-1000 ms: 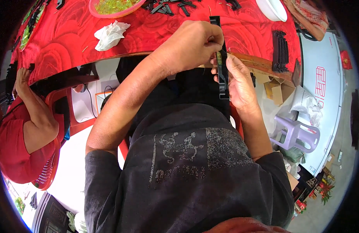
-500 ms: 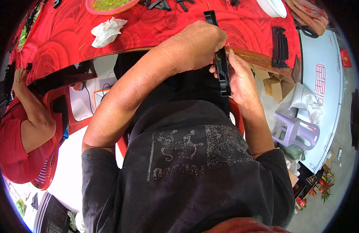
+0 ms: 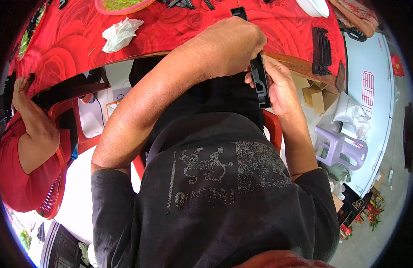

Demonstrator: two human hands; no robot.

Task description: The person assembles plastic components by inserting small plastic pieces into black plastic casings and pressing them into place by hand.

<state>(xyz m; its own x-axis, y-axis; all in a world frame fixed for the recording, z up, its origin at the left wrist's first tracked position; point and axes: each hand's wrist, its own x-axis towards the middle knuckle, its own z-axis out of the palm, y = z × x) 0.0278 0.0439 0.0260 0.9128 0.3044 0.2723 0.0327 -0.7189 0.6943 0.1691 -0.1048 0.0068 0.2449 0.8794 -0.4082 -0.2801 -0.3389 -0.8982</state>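
Head view, looking down over the person's chest. Both hands met at the near edge of the red rose-patterned worktop, holding a long black plastic part upright between them, just in front of the dark shirt. The left hand was curled over the part's upper section, its fingers closed around it. The right hand supported the part from the side, thumb and fingers pinching its lower half. On the worktop lay a crumpled white tissue, a stack of similar black parts to the right and more black pieces at the far edge. A lilac plastic stool stood on the floor at right. Another person's arm, in a red sleeve, rested at left.
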